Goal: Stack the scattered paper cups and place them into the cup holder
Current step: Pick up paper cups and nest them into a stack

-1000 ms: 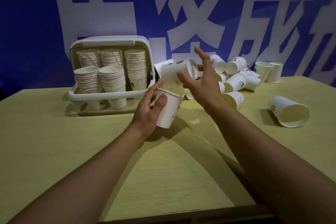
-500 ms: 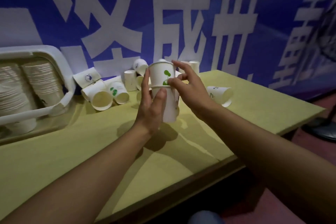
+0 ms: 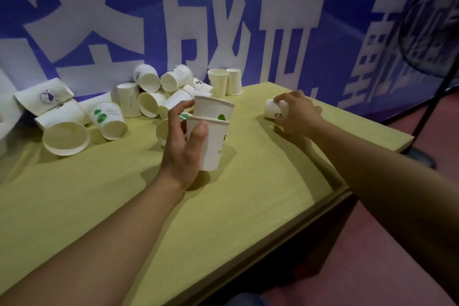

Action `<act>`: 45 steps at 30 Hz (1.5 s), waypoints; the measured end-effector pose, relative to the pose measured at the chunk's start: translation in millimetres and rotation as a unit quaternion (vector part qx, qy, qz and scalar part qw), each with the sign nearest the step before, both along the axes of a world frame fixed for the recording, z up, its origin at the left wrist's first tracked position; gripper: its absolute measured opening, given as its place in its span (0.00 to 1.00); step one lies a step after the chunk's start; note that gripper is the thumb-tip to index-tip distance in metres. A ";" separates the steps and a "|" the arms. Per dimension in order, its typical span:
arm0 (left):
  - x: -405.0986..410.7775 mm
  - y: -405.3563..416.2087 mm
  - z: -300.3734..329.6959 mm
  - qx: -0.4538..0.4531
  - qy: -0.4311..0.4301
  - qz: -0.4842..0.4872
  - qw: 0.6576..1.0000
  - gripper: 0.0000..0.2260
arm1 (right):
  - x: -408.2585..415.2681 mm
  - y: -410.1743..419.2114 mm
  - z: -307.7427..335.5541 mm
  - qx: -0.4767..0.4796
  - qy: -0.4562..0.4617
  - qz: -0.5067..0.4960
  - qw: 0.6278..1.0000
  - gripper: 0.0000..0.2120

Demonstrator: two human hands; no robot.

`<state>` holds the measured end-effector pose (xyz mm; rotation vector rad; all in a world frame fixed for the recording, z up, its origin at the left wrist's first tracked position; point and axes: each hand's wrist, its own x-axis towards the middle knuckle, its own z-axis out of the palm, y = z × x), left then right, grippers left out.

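My left hand (image 3: 182, 146) grips a short stack of white paper cups (image 3: 213, 136), one nested in another, held upright just above the yellow table (image 3: 124, 194). My right hand (image 3: 296, 113) reaches to the right and closes its fingers around a single cup lying on its side (image 3: 273, 109) near the table's far right edge. A pile of scattered white cups (image 3: 149, 97) lies along the back of the table, most on their sides. The cup holder is out of view.
A large cup (image 3: 65, 136) lies on its side at the left, mouth towards me. Two cups (image 3: 226, 82) stand by the blue banner wall. The table's right edge drops to a red floor, where a black fan stand (image 3: 432, 104) rises.
My right hand has let go of the stack and moved right onto the lone lying cup. The view has swung further right, and the cup holder has left the frame.
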<state>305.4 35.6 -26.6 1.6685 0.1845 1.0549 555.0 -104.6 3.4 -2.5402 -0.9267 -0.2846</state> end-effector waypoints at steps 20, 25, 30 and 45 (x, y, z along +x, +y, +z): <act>-25.4 -3.0 2.0 0.071 0.062 0.004 0.996 0.19 | -126.6 13.9 82.7 0.216 0.147 0.312 0.914 0.23; -29.1 -3.0 2.4 0.115 0.073 0.029 0.990 0.29 | -149.8 32.9 81.1 0.055 0.152 0.362 0.918 0.23; -28.5 -0.8 5.8 0.161 0.041 0.066 0.984 0.24 | -166.5 56.3 60.9 0.036 0.174 0.394 0.902 0.24; -32.3 43.5 -1.1 -0.023 0.013 0.277 0.960 0.26 | -130.1 74.9 47.7 -0.136 0.076 0.306 0.939 0.26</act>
